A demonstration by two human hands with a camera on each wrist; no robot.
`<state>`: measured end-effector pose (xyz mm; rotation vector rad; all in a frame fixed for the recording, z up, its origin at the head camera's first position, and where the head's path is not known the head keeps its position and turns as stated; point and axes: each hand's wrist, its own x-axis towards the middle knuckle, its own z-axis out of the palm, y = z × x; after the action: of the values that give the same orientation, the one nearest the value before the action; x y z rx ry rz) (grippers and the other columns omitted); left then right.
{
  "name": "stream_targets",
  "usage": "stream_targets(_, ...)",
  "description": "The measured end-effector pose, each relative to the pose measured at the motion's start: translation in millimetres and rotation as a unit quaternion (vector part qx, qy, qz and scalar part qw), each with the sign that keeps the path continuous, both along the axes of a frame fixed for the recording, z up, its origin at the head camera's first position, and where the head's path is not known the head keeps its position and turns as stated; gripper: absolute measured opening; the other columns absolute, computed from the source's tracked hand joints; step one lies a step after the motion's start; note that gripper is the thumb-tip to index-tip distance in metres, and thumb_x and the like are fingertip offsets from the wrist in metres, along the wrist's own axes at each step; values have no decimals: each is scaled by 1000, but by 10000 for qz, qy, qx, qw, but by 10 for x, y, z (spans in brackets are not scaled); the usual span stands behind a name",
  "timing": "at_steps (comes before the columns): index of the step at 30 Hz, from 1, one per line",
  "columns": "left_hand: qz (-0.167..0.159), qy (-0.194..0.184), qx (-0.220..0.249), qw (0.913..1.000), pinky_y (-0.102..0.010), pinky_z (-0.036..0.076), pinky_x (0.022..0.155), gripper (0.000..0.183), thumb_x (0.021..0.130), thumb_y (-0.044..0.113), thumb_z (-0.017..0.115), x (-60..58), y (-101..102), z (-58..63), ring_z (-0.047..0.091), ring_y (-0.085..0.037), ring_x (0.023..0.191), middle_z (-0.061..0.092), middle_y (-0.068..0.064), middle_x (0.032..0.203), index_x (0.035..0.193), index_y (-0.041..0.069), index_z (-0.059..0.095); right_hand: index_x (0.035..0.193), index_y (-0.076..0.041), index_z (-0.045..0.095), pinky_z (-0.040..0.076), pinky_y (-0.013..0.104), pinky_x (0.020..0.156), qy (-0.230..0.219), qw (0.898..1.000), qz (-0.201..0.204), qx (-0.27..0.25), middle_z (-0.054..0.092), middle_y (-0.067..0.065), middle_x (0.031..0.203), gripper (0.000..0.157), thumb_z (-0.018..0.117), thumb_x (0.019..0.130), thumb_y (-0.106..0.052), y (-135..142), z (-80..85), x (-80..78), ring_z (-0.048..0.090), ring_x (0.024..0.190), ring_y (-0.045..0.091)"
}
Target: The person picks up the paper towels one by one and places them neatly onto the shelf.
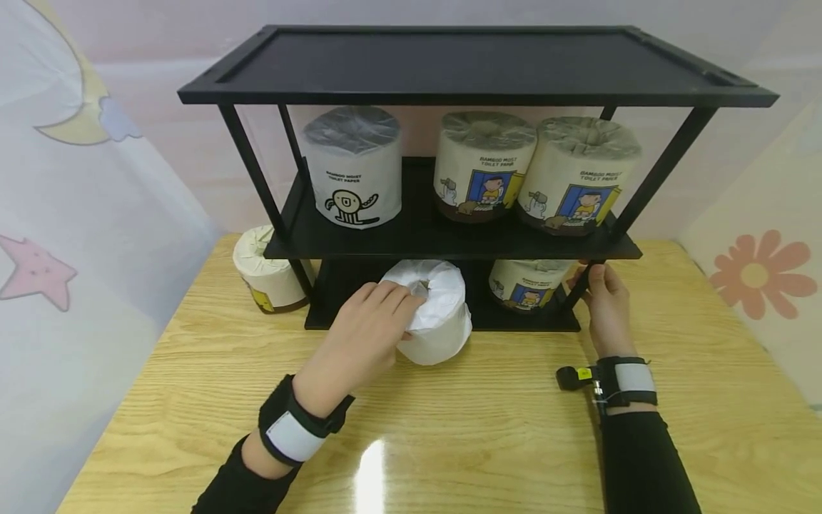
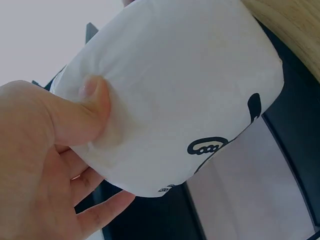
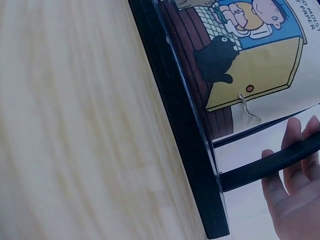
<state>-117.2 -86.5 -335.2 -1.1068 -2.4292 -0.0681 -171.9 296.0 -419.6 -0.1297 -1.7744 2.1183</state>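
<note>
My left hand (image 1: 375, 321) grips a white paper-wrapped toilet roll (image 1: 443, 335) at the front of the rack's lowest shelf. In the left wrist view the thumb (image 2: 92, 105) presses the wrapper, which bears black print. The roll looks tilted and juts past the shelf's front edge. At the right side my right hand (image 1: 606, 307) holds the front post (image 1: 581, 285) of the black rack (image 1: 449, 246). Its fingers (image 3: 292, 132) pass behind the post in the right wrist view. Beside that post sits a printed toilet roll (image 1: 529, 289) on the lowest shelf.
On the middle shelf stand a white roll (image 1: 353, 171) with a black figure and two printed rolls, one (image 1: 484, 168) against the other (image 1: 574, 178). Another roll (image 1: 272, 275) stands on the wooden table (image 1: 481, 442), left of the rack. A patterned cloth (image 1: 764, 264) hangs behind.
</note>
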Motion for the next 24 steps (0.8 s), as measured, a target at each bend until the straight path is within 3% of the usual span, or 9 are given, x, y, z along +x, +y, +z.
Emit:
stream_targets(8, 193, -80, -39, 9998, -35, 47, 86, 42, 81, 15, 81, -161, 110, -12, 57, -26, 106, 65, -7, 110, 118, 5, 64, 113, 2, 60, 48, 24, 87, 43, 10000, 14, -53, 53, 7, 99, 41, 52, 97, -35, -39, -6, -26, 58, 91, 18)
stream_targets(13, 406, -203, -53, 9990, -36, 47, 82, 38, 81, 14, 82, -253, 192, 1, 57, -27, 103, 65, -6, 106, 115, 7, 66, 112, -2, 62, 48, 24, 87, -23, 9999, -127, -4, 54, 8, 99, 39, 51, 97, -36, -39, -2, -51, 58, 93, 19)
stream_targets(24, 983, -1266, -257, 9867, -41, 52, 83, 31, 87, 20, 77, -471, 445, 14, 61, -25, 104, 67, -3, 108, 115, 11, 68, 110, -1, 62, 47, 24, 87, -93, 9994, -323, 29, 54, 9, 98, 39, 51, 98, -36, -42, -16, -20, 57, 92, 20)
